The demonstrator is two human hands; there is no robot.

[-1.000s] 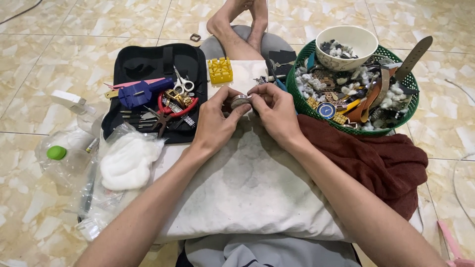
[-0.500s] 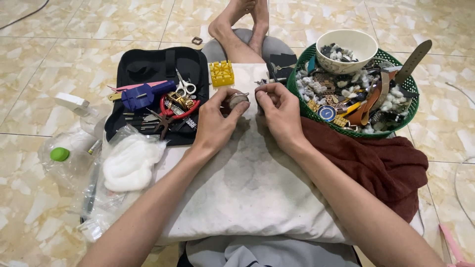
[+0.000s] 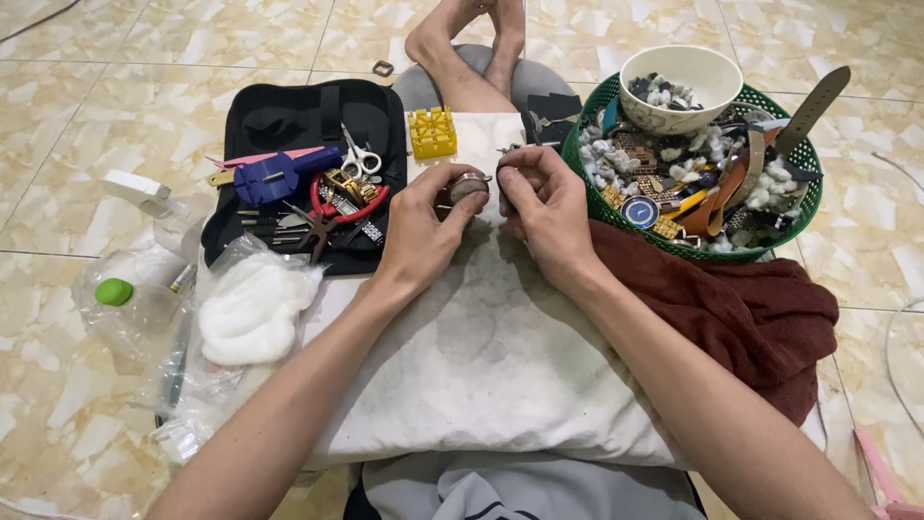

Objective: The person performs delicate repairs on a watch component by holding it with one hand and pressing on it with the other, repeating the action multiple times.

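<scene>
- The small round grey-metal watch case sits pinched in the fingertips of the left hand, above the far edge of the white stained cushion on the person's lap.
- A second ago both hands met on the case; now the right hand has drawn a little apart, its fingers curled and pinching something small and dark that I cannot make out.
- That looks like a piece separated from the case, so the work seems to have moved to handling two parts.
- Left of the cushion lies the open black zip tool pouch with red-handled pliers and a blue plastic tool.
- Right of the cushion stands the green plastic basket of watch parts, with a white ceramic bowl in it.
- The yellow plastic block lies just beyond the cushion; nothing blocks the hands.
</scene>
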